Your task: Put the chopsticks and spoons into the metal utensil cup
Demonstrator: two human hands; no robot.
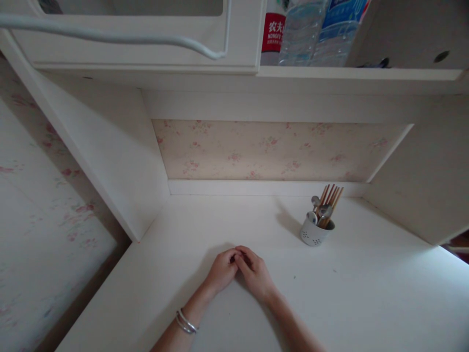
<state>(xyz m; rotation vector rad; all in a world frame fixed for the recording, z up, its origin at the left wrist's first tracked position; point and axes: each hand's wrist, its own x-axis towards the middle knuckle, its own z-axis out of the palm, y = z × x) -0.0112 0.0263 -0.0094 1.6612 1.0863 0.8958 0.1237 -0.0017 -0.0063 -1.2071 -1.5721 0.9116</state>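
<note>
My left hand (221, 270) and my right hand (256, 273) rest on the white desk (366, 293), knuckles up, with curled fingers meeting at the fingertips in the middle. Nothing shows between the fingers, though the fingertips hide the spot where they touch. Two silver bangles (186, 322) circle my left wrist. A white perforated cutlery holder (314, 232) stands on the desk to the right and a little behind my right hand, with wooden chopsticks (330, 198) and metal spoons standing in it.
A floral-papered back wall (271, 149) closes the desk alcove, with white side panels left and right. On the shelf (359, 73) above stand plastic water bottles (318, 32). A white cabinet door with a curved handle (110, 36) hangs upper left.
</note>
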